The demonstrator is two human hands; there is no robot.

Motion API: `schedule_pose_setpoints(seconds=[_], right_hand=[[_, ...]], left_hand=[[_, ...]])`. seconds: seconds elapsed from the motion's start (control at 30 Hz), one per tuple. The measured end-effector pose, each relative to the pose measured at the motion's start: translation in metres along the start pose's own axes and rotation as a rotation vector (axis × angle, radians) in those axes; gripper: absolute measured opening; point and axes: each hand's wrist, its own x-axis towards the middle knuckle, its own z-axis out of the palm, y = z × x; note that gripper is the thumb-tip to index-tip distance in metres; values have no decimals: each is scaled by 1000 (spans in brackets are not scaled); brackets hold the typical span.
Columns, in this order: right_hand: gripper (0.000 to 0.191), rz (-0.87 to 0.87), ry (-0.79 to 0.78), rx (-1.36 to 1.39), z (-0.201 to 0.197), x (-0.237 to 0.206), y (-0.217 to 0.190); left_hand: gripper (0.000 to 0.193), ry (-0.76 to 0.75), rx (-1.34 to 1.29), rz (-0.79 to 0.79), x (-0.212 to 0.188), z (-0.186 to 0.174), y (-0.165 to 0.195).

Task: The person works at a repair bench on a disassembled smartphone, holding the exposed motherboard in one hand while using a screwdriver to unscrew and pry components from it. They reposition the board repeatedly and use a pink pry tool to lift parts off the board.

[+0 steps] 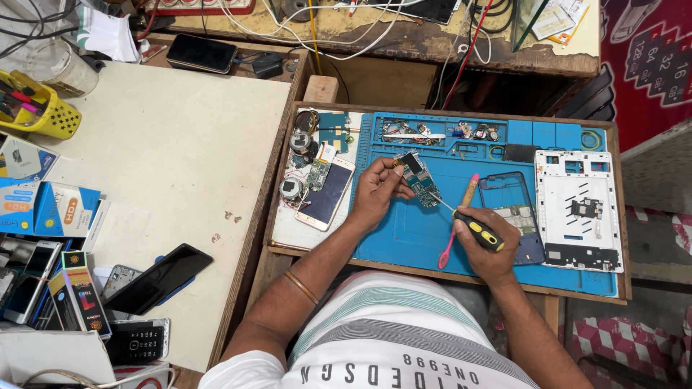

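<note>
My left hand [376, 193] pinches a small green circuit board [418, 179] above the blue work mat [404, 238]. My right hand [489, 245] grips a black and yellow screwdriver [477, 230], its thin tip touching the board's lower edge. A pink-handled brush [455, 230] lies on the mat under the screwdriver. A white phone [326, 194] lies face up just left of my left hand.
A white tablet back shell [577, 212] and a dark phone frame [513, 209] lie on the mat's right. Small parts fill the mat's top slots [440, 133]. Left table holds phones [158, 277], boxes [54, 209], a yellow basket [36, 108].
</note>
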Motion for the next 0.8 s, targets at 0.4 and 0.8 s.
schedule_pose_setpoints(seconds=[0.4, 0.8], right_hand=[[23, 12, -8, 18, 0, -1, 3], [25, 3, -14, -9, 1, 1, -1]], left_hand=[[21, -1, 18, 6, 0, 0, 0], [21, -14, 18, 14, 0, 1, 1]])
